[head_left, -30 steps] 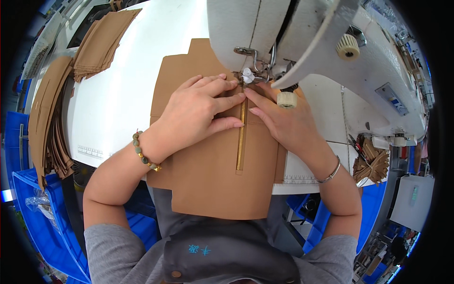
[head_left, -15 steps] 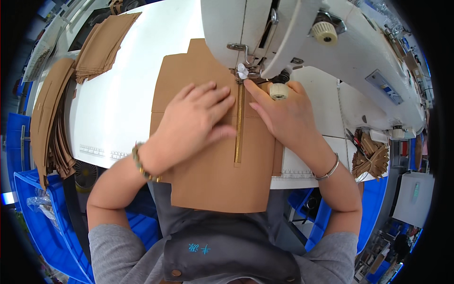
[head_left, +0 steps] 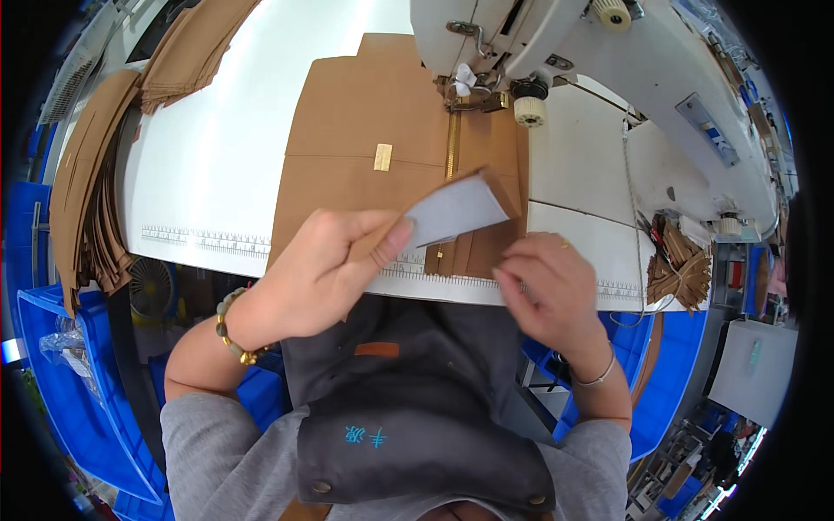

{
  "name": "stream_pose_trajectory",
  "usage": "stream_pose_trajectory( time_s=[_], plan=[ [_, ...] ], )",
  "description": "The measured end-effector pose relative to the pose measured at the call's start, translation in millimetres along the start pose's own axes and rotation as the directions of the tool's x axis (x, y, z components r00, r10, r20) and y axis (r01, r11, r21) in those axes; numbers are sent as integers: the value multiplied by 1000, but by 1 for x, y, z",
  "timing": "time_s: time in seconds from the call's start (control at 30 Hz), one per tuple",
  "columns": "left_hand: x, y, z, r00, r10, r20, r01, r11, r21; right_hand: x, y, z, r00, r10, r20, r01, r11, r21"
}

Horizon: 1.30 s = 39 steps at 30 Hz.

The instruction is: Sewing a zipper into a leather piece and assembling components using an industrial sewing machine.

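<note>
One brown panel (head_left: 343, 108), brass zip (head_left: 453, 143), left fingers (head_left: 397, 236) pinching pale-faced piece (head_left: 458, 211), right fingers (head_left: 540, 250) loose

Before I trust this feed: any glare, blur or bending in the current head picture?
Head view: glare whitens the smooth white tabletop at upper left; head view: its front edge bows, fisheye-style; head view: the bare right hand looks slightly blurred.

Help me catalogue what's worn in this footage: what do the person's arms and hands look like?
Short grey sleeves leave the forearms bare, and neither hand wears a glove. Above the left hand sits a beaded bracelet in greenish and gold tones; above the right hand, a thin silvery bangle.
</note>
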<state>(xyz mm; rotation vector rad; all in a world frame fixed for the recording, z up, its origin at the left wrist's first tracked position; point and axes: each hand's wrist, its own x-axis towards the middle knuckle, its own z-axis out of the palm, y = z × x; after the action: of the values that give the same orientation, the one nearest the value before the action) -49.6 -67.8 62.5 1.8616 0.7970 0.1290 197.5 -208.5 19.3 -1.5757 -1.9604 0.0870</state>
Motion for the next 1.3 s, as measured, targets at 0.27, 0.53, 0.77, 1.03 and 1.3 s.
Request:
stream_pose_trajectory(
  time_s=[0.27,0.53,0.77,1.03,1.3],
  plan=[
    [-1,1,2,998,-18,-53,9,985,-173,12,-17,37,970,-240,-32,237,969,-76],
    [3,-17,6,984,121,-132,-145,972,-183,13,-17,41,955,-294,-30,288,949,-130],
    [2,-18,4,990,85,-109,-105,976,-191,15,-14,41,936,-346,-67,331,928,-169],
    [2,-19,4,993,72,-95,-91,974,-207,10,-11,43,924,-373,-85,350,913,-208],
    [2,-16,3,989,98,-110,-115,979,-168,9,-12,42,930,-363,-58,343,915,-214]
  ],
)
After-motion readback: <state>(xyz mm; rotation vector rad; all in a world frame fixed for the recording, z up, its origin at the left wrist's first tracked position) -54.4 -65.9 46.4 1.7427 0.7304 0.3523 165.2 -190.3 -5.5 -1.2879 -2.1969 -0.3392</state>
